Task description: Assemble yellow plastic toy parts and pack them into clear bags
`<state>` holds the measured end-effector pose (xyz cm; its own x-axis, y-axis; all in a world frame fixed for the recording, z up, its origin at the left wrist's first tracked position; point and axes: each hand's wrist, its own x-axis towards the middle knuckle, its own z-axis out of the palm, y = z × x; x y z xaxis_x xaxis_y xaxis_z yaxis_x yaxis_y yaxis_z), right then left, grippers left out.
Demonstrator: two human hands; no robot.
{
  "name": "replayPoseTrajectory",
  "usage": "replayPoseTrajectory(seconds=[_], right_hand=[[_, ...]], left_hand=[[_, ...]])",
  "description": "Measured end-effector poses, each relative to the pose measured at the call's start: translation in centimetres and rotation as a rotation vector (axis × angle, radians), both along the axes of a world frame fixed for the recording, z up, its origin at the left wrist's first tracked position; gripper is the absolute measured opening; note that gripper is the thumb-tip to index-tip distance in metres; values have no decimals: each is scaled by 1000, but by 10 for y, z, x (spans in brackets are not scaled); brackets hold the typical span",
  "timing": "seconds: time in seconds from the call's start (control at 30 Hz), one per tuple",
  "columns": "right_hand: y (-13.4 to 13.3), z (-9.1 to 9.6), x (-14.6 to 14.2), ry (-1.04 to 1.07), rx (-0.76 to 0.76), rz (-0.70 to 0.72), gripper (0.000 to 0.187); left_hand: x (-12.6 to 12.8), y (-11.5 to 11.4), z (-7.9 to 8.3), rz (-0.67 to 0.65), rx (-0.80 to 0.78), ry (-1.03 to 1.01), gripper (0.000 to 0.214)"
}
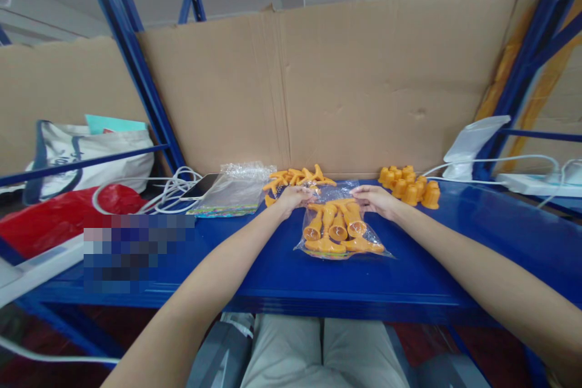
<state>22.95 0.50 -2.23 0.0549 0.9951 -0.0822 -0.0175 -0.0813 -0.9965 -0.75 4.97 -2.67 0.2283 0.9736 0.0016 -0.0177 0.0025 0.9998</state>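
Observation:
A clear plastic bag (334, 194) lies on the blue table, its far end pinched at both corners. My left hand (296, 199) is closed on the left corner, my right hand (375, 201) on the right one. Inside the bag are several orange plastic pieces (337, 227), some cup-ended and some T-shaped. Just beyond my left hand is a pile of orange T-shaped pieces (300, 177). To the right of my right hand stands a group of orange cup-shaped pieces (410, 187).
A stack of clear bags (234, 194), a phone (202, 187) and coiled white cables (170, 191) lie at the left. Farther left are a red bag (68, 218) and a canvas tote (104, 154). A cardboard panel (341, 85) closes the back; a power strip (530, 183) lies right.

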Motion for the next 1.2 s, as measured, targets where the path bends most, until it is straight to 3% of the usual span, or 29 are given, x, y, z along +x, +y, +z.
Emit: replayPoseTrajectory(seconds=[0.17,0.37,0.5,0.73,0.9,1.03,1.2], right_hand=[[2,0,5,1,15,-3,20],[3,0,7,-23,30,10,22],[3,-1,6,-82,69,19,23],[9,-1,6,-406,236,51,24],[8,-1,8,-768,511,67,23],[7,0,7,-916,741,34,19],[2,5,4,-1019,696,101,14]], left_hand=[[-7,-3,4,-57,12,32,27],[-7,2,1,-31,51,82,12],[-5,4,-1,-5,137,218,19],[-4,1,2,28,512,570,29],[-4,-7,7,19,679,721,24],[0,-19,15,41,743,749,22],[9,-33,22,-87,811,792,34]])
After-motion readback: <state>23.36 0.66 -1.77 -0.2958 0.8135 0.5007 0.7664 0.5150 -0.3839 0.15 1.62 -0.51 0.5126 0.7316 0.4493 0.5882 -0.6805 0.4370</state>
